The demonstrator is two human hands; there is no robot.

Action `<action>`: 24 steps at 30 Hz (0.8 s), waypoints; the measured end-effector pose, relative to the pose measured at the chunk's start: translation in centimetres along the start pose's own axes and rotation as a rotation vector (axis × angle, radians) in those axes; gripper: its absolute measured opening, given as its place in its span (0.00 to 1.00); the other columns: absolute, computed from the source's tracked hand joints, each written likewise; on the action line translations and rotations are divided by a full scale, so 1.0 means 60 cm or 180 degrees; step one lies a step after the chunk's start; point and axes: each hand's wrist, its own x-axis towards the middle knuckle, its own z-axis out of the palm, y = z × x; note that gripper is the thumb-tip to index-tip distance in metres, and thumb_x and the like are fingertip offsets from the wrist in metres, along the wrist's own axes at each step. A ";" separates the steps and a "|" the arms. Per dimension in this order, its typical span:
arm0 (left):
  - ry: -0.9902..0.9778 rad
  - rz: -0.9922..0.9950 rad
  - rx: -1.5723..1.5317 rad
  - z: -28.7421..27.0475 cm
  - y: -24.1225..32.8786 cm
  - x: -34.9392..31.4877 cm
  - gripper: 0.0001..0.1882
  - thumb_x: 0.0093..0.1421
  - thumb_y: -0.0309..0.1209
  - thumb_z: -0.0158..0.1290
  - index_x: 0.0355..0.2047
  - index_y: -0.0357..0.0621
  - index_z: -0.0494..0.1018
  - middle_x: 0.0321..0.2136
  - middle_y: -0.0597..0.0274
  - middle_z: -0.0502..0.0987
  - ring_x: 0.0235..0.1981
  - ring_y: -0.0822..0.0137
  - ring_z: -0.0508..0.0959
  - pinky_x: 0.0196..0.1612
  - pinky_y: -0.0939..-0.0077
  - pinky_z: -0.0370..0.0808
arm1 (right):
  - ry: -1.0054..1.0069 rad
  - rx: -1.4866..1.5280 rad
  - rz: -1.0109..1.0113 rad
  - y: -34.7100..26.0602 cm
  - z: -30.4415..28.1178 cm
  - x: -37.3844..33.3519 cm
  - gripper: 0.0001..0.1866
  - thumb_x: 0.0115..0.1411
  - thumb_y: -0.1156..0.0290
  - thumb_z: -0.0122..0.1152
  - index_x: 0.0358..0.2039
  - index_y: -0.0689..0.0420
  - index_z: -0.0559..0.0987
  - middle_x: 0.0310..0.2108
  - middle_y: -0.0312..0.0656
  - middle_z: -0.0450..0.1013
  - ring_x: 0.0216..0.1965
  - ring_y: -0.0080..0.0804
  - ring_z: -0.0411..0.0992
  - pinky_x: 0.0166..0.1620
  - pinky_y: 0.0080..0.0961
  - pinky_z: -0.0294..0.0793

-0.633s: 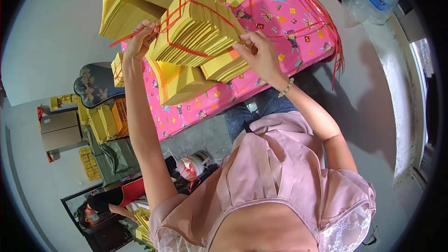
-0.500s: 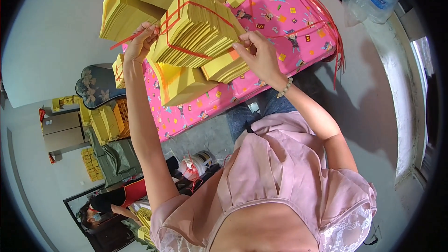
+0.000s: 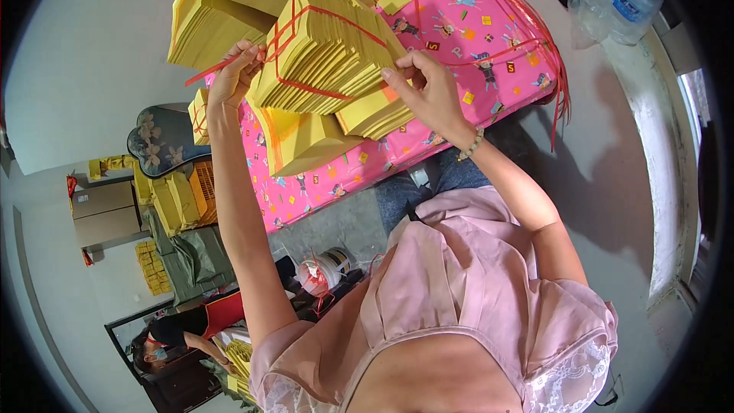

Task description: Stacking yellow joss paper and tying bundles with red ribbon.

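Observation:
A thick bundle of yellow paper [image 3: 325, 53], crossed by red plastic strapping, rests tilted on other yellow stacks. At its left side, my left hand [image 3: 237, 76] pinches the loose red strap end [image 3: 200, 76] between thumb and fingers. Against the bundle's right edge, my right hand [image 3: 434, 99] has its thumb and curled fingers closed on the paper corner. Beneath lie a folded yellow stack [image 3: 302, 145] with an orange mark and another yellow stack [image 3: 375, 115]. The underside of the bundle is hidden.
More yellow stacks [image 3: 214, 30] crowd the far side of the pink patterned table cover [image 3: 336, 187]. Loose red straps [image 3: 547, 61] hang over its right edge. A chair back [image 3: 160, 141], a white bucket [image 3: 325, 271] and a bending person [image 3: 191, 329] are at left.
Both hands keep their hold on the strap and the bundle. The whole view has shifted slightly; no object has plainly moved.

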 end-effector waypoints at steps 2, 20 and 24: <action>-0.0045 -0.0003 0.0000 -0.004 0.001 0.000 0.03 0.61 0.28 0.58 0.32 0.51 0.73 0.32 0.67 0.81 0.34 0.76 0.79 0.44 0.80 0.73 | 0.0032 0.0007 -0.0025 0.002 0.002 0.001 0.15 0.55 0.60 0.68 0.29 0.60 0.77 0.21 0.37 0.69 0.17 0.20 0.64 0.21 0.23 0.61; -0.0067 -0.0012 0.0040 0.007 0.006 -0.003 0.03 0.61 0.26 0.57 0.33 0.50 0.73 0.34 0.65 0.81 0.35 0.75 0.80 0.45 0.79 0.74 | 0.0040 -0.0290 0.0060 0.005 0.009 0.011 0.25 0.51 0.50 0.70 0.23 0.60 0.72 0.20 0.40 0.71 0.19 0.29 0.68 0.22 0.29 0.65; -0.0069 -0.0003 0.0033 0.011 0.007 -0.004 0.03 0.61 0.26 0.56 0.34 0.50 0.74 0.34 0.65 0.81 0.35 0.75 0.80 0.45 0.78 0.75 | 0.0070 -0.0284 0.0050 0.001 0.007 0.010 0.25 0.51 0.50 0.70 0.24 0.60 0.72 0.20 0.41 0.71 0.19 0.31 0.69 0.22 0.31 0.66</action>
